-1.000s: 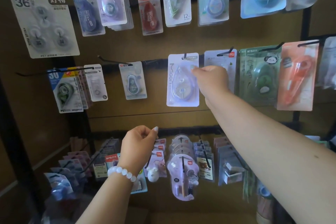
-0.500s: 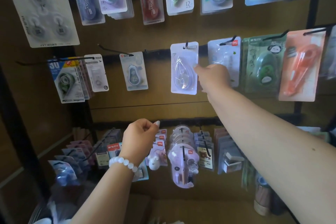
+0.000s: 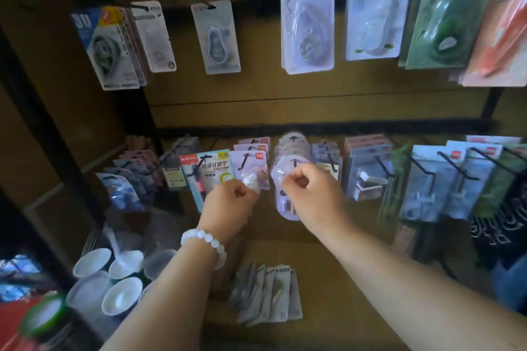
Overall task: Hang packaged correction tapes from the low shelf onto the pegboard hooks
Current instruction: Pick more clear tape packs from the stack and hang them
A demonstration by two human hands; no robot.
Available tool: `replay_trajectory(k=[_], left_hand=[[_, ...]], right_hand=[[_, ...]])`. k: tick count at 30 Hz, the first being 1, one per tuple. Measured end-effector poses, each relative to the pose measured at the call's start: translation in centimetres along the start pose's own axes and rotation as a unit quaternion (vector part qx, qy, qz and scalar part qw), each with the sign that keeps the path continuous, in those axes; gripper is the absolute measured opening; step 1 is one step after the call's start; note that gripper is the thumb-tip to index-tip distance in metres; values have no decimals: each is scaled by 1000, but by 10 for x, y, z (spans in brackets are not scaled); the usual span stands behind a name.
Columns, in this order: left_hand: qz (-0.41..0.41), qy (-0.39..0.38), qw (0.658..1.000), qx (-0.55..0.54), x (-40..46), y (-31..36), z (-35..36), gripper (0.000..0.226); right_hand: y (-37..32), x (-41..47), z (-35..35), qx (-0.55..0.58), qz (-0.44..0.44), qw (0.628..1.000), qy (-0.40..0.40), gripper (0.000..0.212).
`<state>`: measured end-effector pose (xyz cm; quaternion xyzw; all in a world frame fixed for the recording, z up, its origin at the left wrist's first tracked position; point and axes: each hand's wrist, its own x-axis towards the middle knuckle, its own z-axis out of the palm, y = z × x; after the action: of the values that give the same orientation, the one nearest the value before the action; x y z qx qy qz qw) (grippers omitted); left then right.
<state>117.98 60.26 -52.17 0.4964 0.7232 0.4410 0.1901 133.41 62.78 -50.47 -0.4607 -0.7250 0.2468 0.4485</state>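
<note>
Both hands were down at the lower row of hooks. The left hand point(image 3: 231, 199), white bead bracelet point(image 3: 206, 242) on its wrist, was curled closed, fingertips pinched just in front of a small pink-carded pack point(image 3: 252, 169); blur hid whether it truly gripped it. The right hand point(image 3: 310, 194) was closed too, fingers pinched at the edge of the round clear blister pack point(image 3: 288, 177) at the front of its hook. Below them, a fanned stack of packaged correction tapes point(image 3: 268, 293) lay on the low shelf point(image 3: 328, 265), well apart from either hand. Up above, a white-carded tape point(image 3: 307, 20) hung on the middle row of the pegboard point(image 3: 285, 94). Cups point(image 3: 114, 282) stood at lower left.
</note>
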Motion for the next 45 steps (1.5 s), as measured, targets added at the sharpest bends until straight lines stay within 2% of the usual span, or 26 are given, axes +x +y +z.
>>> replay_trajectory(k=[4,9,14,18,21,25,28,29,30,32,33,35,36,41,45], left_hand=[[-34,-19,997,62,-4,-36,9,33],[-112,-52,985,117,-4,-75,25,29],[-189,-110,965,144,6,-120,51,23],[-228,-132,950,168,11,-153,72,38],[-243,-144,941,186,17,-174,87,42],[-251,-141,935,207,20,-203,106,38],[-279,-135,930,200,21,-220,115,40],[-260,-142,932,208,20,-229,118,40],[-239,-149,939,199,20,-234,120,42],[-242,-199,929,198,23,-247,125,43],[-259,-202,928,177,24,-255,130,42],[-306,-158,929,133,27,-273,138,44],[-302,-140,932,141,28,-281,142,48],[-277,-173,930,167,28,-294,151,68],[-264,-190,923,204,36,-310,162,66]], right_hand=[[38,-21,29,-44,15,997,-67,26],[84,-20,61,-116,92,980,-131,30],[124,-19,101,-107,164,964,-181,34],[151,-18,134,-93,224,946,-214,36],[170,-17,159,-92,268,928,-242,34],[197,-18,194,-77,319,905,-271,19],[216,-19,218,-63,361,887,-282,36],[221,-19,225,-61,367,883,-285,37],[225,-19,233,-59,373,881,-286,36],[232,-19,245,-45,401,869,-286,33],[234,-19,251,-23,421,861,-286,31],[239,-20,263,6,447,848,-285,27],[241,-20,268,13,455,844,-284,27],[249,-17,288,27,493,823,-282,32],[250,-13,297,60,527,803,-272,34]])
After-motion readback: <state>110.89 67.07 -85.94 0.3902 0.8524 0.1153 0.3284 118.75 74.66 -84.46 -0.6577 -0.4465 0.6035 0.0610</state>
